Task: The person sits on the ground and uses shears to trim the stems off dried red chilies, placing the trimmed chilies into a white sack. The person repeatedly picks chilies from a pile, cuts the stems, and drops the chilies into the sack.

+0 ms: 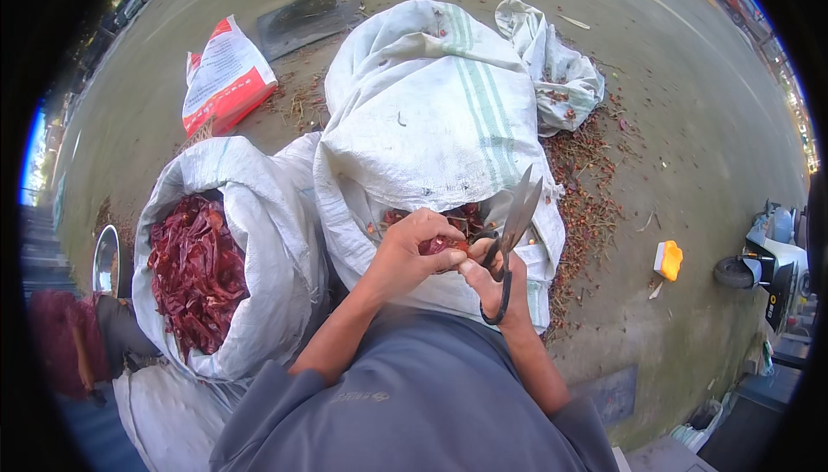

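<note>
Between the fingers of my left hand (pixel 414 249) is a dried red chili pepper (pixel 440 245). My right hand (pixel 495 284) meets it at the pepper's end, thumb and fingertips close to my left thumb. A pair of scissors (pixel 517 213) hangs on my right hand by its black handles, blades pointing up and away from me and slightly parted. Both hands are over the mouth of a large white woven sack (pixel 420 142) with green stripes. More dark red peppers (pixel 469 216) show inside that mouth, partly hidden by my hands.
To the left stands another white sack (pixel 272 213), filled with dried red pepper pods (pixel 194 271). Stems and scraps (pixel 588 194) litter the ground at right. A red-and-white bag (pixel 226 84), a crumpled sack (pixel 563 77) and a yellow-and-white object (pixel 669 260) lie around. Another person (pixel 71 342) is at far left.
</note>
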Action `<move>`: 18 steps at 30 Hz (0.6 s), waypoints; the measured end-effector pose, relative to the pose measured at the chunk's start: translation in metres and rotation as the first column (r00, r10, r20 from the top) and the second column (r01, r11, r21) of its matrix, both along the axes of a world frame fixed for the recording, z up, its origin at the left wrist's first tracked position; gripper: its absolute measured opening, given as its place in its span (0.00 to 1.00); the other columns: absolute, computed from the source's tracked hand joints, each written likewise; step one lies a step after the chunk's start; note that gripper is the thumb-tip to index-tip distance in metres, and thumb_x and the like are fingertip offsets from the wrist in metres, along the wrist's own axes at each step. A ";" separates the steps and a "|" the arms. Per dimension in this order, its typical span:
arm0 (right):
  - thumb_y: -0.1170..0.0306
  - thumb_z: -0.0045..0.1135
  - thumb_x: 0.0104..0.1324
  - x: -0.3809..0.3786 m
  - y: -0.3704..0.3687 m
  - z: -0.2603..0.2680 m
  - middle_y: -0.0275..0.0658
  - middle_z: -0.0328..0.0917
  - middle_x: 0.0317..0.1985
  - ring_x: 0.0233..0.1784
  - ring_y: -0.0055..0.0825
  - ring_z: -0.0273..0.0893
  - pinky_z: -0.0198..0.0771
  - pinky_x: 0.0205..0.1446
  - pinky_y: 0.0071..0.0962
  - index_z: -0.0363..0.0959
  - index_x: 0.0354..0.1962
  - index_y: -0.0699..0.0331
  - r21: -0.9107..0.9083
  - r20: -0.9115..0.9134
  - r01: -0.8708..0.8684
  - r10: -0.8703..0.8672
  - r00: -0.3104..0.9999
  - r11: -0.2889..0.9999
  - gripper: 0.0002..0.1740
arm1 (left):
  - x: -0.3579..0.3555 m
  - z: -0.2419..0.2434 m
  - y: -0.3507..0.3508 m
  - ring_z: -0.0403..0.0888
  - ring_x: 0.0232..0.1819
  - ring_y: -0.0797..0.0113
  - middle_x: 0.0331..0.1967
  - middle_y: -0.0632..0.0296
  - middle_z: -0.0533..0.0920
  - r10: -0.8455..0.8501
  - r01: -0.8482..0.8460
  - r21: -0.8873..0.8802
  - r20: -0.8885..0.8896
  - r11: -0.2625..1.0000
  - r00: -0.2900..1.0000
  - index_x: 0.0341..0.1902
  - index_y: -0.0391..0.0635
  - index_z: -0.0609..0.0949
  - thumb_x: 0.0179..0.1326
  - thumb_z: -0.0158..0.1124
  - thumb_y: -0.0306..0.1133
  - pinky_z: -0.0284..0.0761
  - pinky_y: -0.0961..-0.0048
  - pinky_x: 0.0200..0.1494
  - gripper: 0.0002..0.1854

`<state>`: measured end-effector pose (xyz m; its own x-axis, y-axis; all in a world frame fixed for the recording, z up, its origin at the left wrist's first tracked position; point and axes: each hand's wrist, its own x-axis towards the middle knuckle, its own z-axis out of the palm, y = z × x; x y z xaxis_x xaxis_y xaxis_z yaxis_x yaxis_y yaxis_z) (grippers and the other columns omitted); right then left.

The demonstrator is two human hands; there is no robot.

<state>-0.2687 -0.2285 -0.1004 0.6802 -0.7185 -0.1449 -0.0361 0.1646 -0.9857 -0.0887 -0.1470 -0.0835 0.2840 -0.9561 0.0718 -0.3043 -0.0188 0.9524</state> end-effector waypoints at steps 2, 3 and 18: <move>0.63 0.64 0.65 0.000 0.001 0.002 0.32 0.78 0.30 0.34 0.16 0.73 0.68 0.39 0.20 0.75 0.38 0.68 -0.047 -0.043 -0.038 0.036 0.998 0.998 0.15 | 0.003 0.001 0.004 0.80 0.43 0.69 0.38 0.63 0.82 -0.050 0.049 -0.034 -0.031 0.998 0.998 0.41 0.42 0.85 0.57 0.73 0.27 0.74 0.73 0.49 0.08; 0.62 0.67 0.64 0.000 0.001 0.007 0.32 0.77 0.29 0.33 0.16 0.73 0.68 0.38 0.20 0.75 0.38 0.68 -0.068 -0.057 -0.063 0.059 0.997 0.996 0.17 | 0.004 -0.001 0.006 0.79 0.42 0.71 0.37 0.64 0.82 -0.044 0.044 -0.006 -0.092 0.999 0.995 0.40 0.42 0.84 0.58 0.73 0.27 0.74 0.74 0.48 0.08; 0.50 0.72 0.56 -0.038 -0.012 0.014 0.49 0.82 0.28 0.33 0.48 0.83 0.76 0.38 0.42 0.74 0.30 0.66 -0.399 -0.844 -0.493 -0.099 0.527 0.773 0.26 | 0.046 0.023 0.063 0.85 0.29 0.69 0.49 0.45 0.83 0.214 -0.275 -0.014 -0.590 0.961 0.778 0.37 0.40 0.79 0.62 0.68 0.25 0.72 0.81 0.23 0.05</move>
<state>-0.3064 -0.2403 -0.0859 0.6125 -0.7138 -0.3395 -0.7824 -0.4863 -0.3891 -0.0430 -0.0843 -0.0605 0.5246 -0.8459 -0.0966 0.3058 0.0813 0.9486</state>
